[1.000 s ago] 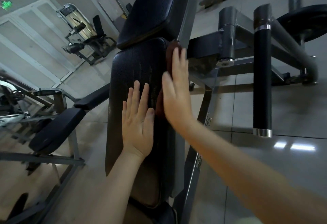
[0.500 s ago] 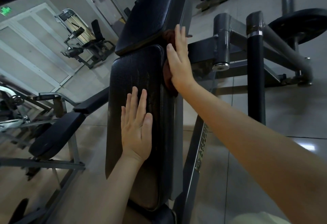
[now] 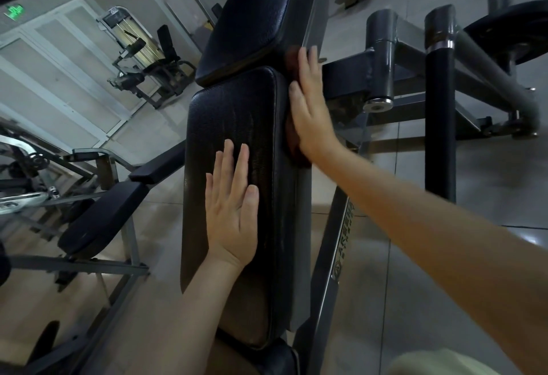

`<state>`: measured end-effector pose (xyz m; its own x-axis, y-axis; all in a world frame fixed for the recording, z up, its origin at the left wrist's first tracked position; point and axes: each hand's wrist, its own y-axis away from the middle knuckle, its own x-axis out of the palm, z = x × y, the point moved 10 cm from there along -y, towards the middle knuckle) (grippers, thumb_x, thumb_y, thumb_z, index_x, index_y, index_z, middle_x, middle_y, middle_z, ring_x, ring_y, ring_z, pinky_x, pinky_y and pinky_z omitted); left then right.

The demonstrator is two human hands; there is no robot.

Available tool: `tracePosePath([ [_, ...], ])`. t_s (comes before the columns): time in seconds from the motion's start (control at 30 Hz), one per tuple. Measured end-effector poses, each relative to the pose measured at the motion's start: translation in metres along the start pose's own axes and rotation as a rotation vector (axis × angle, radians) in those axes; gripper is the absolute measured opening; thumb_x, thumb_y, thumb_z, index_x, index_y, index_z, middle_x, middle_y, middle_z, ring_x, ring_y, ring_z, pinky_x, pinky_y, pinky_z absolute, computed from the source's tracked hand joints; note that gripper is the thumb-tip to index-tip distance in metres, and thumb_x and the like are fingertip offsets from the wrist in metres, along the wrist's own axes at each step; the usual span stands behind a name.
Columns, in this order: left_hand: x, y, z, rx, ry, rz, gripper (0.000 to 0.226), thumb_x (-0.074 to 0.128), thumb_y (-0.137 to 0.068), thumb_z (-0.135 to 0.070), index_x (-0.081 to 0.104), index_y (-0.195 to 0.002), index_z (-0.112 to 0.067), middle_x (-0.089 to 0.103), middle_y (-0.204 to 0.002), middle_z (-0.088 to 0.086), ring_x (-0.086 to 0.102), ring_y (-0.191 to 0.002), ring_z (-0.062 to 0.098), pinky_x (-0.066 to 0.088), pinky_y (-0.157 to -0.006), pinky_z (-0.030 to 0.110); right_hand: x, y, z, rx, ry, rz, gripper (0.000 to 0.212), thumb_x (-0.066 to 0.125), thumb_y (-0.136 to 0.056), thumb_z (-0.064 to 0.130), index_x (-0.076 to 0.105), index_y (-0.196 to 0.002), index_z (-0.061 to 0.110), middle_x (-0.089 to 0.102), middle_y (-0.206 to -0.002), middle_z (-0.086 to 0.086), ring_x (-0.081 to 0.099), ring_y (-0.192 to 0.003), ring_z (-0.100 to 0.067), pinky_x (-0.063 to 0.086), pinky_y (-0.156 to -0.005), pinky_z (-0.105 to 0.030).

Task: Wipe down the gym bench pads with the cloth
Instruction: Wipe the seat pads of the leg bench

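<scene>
left hand lies flat, fingers straight, on the long pad — bracing. right hand, fingers straight too, presses the reddish cloth against that pad's right side near its far end. i'd judge the job midway — the upper pad likely remains.

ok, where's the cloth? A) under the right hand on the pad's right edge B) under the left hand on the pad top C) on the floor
A: reddish-brown cloth peeks beneath the right hand against the side of the long pad; left hand rests on bare pad.
</scene>
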<state>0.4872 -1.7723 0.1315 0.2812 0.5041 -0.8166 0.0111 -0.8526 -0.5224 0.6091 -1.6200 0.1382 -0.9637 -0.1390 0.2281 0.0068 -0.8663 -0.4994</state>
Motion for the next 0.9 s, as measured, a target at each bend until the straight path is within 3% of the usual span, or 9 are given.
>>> tracePosePath([
  [0.17,0.0,0.0,0.0,0.01,-0.001,-0.008,0.056,0.019,-0.099,-0.033,0.014,-0.154,-0.025,0.008,-0.165,-0.005,0.001,-0.152,0.01,0.0,-0.124,0.044,-0.001,0.016,-0.004,0.086,-0.067,-0.065,0.059,0.03,-0.103,0.023,0.006,-0.157,0.015,-0.005,-0.166,-0.002,-0.01,-0.152,-0.019,-0.004,-0.123,-0.036],
  [0.37,0.0,0.0,0.003,0.028,-0.02,-0.01,0.056,0.02,-0.101,-0.035,0.014,-0.155,-0.023,0.008,-0.165,-0.003,0.002,-0.152,0.012,-0.001,-0.124,0.041,0.031,0.119,0.019,-0.169,0.043,0.077,0.056,0.031,-0.102,0.022,0.006,-0.153,0.02,-0.006,-0.163,0.004,-0.009,-0.153,-0.02,-0.001,-0.125,-0.04],
  [0.53,-0.001,0.0,0.0,0.023,-0.015,-0.007,0.056,0.02,-0.099,-0.031,0.014,-0.155,-0.024,0.009,-0.165,-0.002,0.002,-0.152,0.011,-0.002,-0.123,0.038,0.018,0.048,0.016,-0.122,0.024,0.033,0.058,0.033,-0.102,0.015,0.011,-0.156,0.011,-0.002,-0.163,0.002,-0.005,-0.153,-0.022,0.0,-0.125,-0.041],
  [0.7,0.0,0.0,0.001,0.003,-0.025,-0.004,0.056,0.018,-0.099,-0.033,0.014,-0.154,-0.026,0.007,-0.165,-0.005,0.0,-0.151,0.008,-0.004,-0.123,0.036,-0.007,-0.015,-0.008,0.073,-0.035,-0.04,0.061,0.031,-0.101,0.021,0.009,-0.156,0.006,-0.002,-0.165,-0.012,-0.008,-0.152,-0.026,-0.005,-0.119,-0.027],
  [0.9,-0.001,0.0,0.002,0.023,-0.016,-0.012,0.056,0.02,-0.1,-0.035,0.015,-0.155,-0.022,0.009,-0.165,-0.002,0.002,-0.152,0.012,-0.002,-0.123,0.04,0.026,0.114,0.017,-0.088,0.018,0.032,0.06,0.03,-0.103,0.02,0.001,-0.155,0.016,-0.008,-0.164,0.004,-0.009,-0.153,-0.018,0.0,-0.125,-0.043],
])
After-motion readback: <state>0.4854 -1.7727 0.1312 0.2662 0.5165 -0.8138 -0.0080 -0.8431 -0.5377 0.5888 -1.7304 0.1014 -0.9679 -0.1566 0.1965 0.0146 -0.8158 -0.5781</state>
